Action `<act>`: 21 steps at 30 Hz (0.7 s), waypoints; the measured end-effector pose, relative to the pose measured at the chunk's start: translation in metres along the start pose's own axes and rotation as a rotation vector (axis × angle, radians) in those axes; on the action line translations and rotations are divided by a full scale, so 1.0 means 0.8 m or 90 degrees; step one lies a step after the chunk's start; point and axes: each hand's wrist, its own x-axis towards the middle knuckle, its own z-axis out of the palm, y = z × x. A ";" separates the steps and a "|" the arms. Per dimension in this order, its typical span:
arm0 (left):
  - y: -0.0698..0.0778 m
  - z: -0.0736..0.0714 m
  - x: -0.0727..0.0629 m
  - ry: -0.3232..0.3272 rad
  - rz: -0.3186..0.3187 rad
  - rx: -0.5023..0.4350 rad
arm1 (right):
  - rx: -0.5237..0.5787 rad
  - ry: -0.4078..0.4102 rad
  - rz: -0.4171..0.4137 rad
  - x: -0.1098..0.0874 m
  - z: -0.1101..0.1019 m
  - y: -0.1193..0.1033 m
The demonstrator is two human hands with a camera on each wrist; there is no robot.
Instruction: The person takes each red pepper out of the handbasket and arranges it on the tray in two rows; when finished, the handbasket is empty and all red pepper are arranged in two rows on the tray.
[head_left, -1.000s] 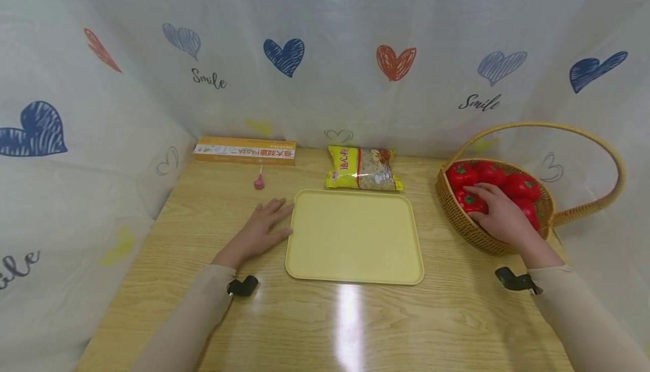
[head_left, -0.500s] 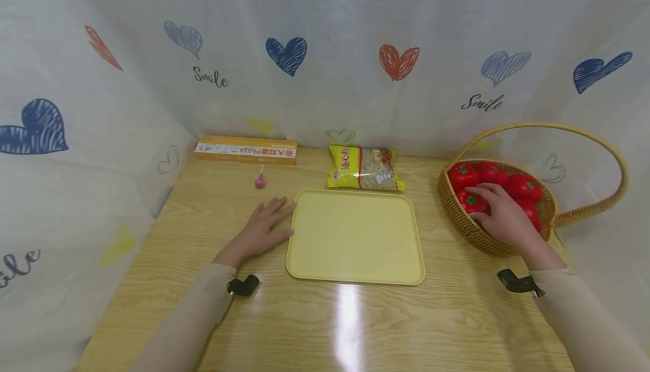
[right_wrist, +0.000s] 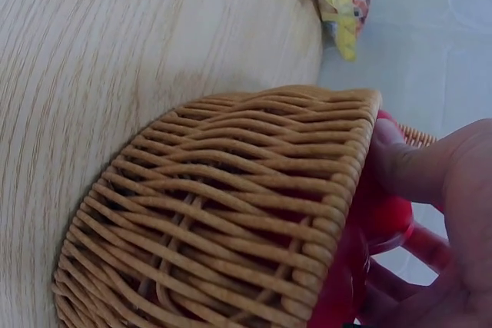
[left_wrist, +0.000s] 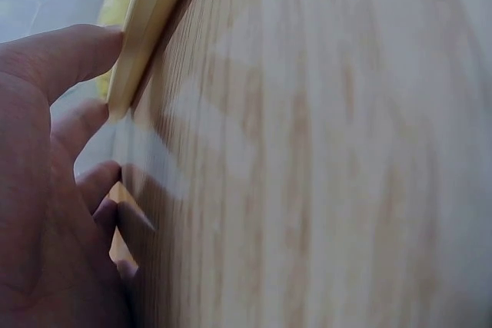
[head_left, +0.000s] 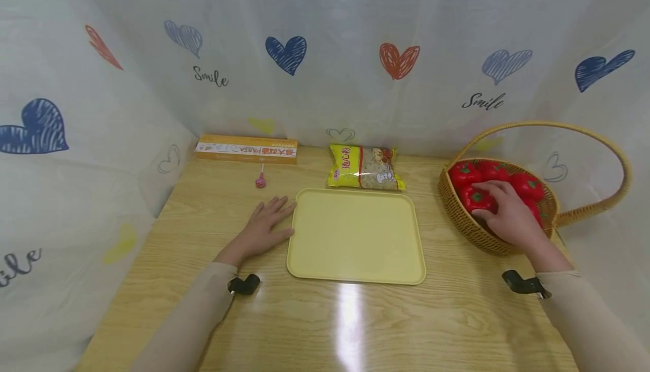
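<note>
In the head view my right hand [head_left: 513, 214] reaches into the wicker basket [head_left: 462, 228] and grips a red bell pepper [head_left: 476, 198] near its left rim. The thumb lies on the near side and the fingers curl over the far side; the right wrist view shows the thumb against the pepper [right_wrist: 383, 209] just past the basket's rim [right_wrist: 338, 205]. Several other red peppers with green stems lie around it, partly hidden by the hand. My left hand [head_left: 260, 230] rests with spread fingers on the table, fingertips at the left edge of the yellow tray [head_left: 355, 236].
A long pasta box [head_left: 246, 149] lies at the back left, with a pink lollipop [head_left: 260, 180] in front of it. Behind the tray is a yellow bag of macaroni [head_left: 365, 167]. The basket's tall handle [head_left: 616, 174] arches to the right. A curtain [head_left: 325, 95] hangs behind the table.
My right hand has shifted slightly to the right, and the gripped pepper has moved a little with it, showing more of its top. My left hand has stayed in place.
</note>
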 end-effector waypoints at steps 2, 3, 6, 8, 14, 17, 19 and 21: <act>0.000 0.000 0.000 -0.002 -0.003 0.000 | 0.002 0.001 0.007 -0.001 -0.002 0.000; 0.001 -0.001 0.000 -0.003 -0.004 -0.003 | 0.003 0.002 0.010 -0.001 -0.003 0.000; 0.000 -0.001 0.000 -0.007 -0.007 0.001 | 0.006 0.009 0.017 -0.003 -0.005 -0.001; 0.000 -0.001 0.000 -0.007 -0.007 0.002 | 0.007 0.014 0.014 -0.004 -0.005 -0.001; 0.000 -0.001 0.000 -0.008 -0.011 0.000 | 0.002 0.017 -0.015 -0.004 -0.006 0.004; -0.001 -0.001 0.000 -0.014 -0.018 0.002 | 0.001 0.014 -0.029 -0.003 -0.007 0.007; -0.001 0.000 0.000 -0.015 -0.020 0.001 | 0.003 0.011 -0.031 -0.003 -0.008 0.008; -0.001 -0.001 0.000 -0.017 -0.024 -0.001 | 0.008 0.011 -0.033 -0.002 -0.008 0.009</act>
